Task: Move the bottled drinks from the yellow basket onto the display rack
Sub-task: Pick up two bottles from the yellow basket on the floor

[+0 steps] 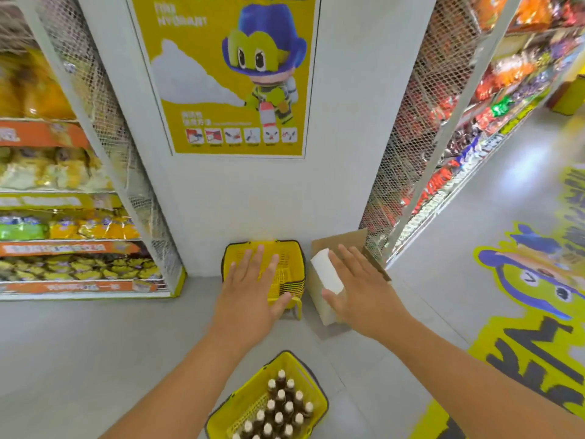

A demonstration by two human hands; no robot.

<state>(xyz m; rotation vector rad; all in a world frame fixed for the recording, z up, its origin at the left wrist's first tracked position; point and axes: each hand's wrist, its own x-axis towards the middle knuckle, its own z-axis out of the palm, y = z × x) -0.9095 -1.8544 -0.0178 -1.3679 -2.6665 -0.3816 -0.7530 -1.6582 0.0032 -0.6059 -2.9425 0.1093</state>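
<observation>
I take the white pillar (342, 128) as my reference throughout. Nearest me, well short of its foot, the yellow basket (311, 396) sits on the smooth grey floor (79, 359): perforated plastic walls, a dark rim, a rounded-rectangle shape. It holds the bottled drinks (280, 407) upright and tightly packed, dark bodies with pale round caps; their labels are hidden from this angle. At the pillar's foot stands a nested stack of empty yellow baskets (289, 264), and just right of that stack an open brown cardboard box (348, 240) with a white rectangular block (326, 274) leaning in it. My left hand (253, 293) is released, fingers straight and spread, palm down, seen over the stack; I cannot tell whether it touches. My right hand (357, 289) is likewise released and flat, seen over the box and overlapping the block's lower end. A glossy yellow poster (221, 74) on the pillar shows a blocky blue-hatted cartoon figure; its writing is too blurred to read. Left of the pillar, a white mesh-sided display rack (104, 128) carries crinkled yellow snack bags behind orange strips, text illegible. Right of the pillar, a second mesh rack (449, 122) of red and orange packets runs along an open aisle with yellow floor graphics (538, 296). Bare floor lies between the filled basket and the pillar.
</observation>
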